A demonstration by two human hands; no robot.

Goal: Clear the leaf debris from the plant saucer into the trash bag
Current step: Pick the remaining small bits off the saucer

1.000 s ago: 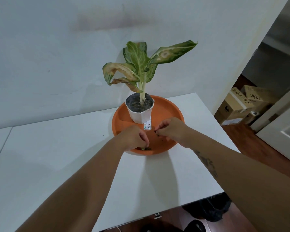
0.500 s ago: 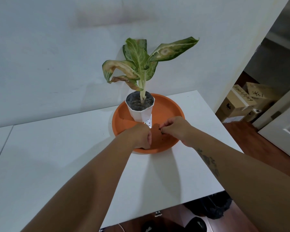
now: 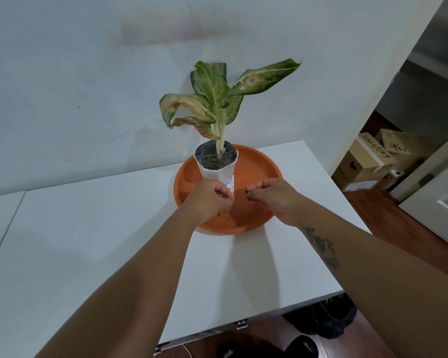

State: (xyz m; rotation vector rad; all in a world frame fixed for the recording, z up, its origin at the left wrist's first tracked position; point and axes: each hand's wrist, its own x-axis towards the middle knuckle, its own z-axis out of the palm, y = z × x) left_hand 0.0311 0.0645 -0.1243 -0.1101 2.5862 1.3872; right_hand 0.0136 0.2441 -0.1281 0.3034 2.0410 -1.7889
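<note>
White table [image 3: 62,241] against white wall [image 3: 75,73]; cardboard boxes [image 3: 370,161] stacked on wooden floor [image 3: 398,220] beside white door [image 3: 440,208].

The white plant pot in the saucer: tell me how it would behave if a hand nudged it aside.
The white plant pot looks narrow and tall, with leaves spreading well above it, so it would probably tip rather than slide. It seems thin-walled and likely light. The orange saucer looks smooth, so a low push might shift it.

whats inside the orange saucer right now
The white plant pot stands in the orange saucer, with dark specks scattered nearby. Both hands cover part of its floor.
</note>
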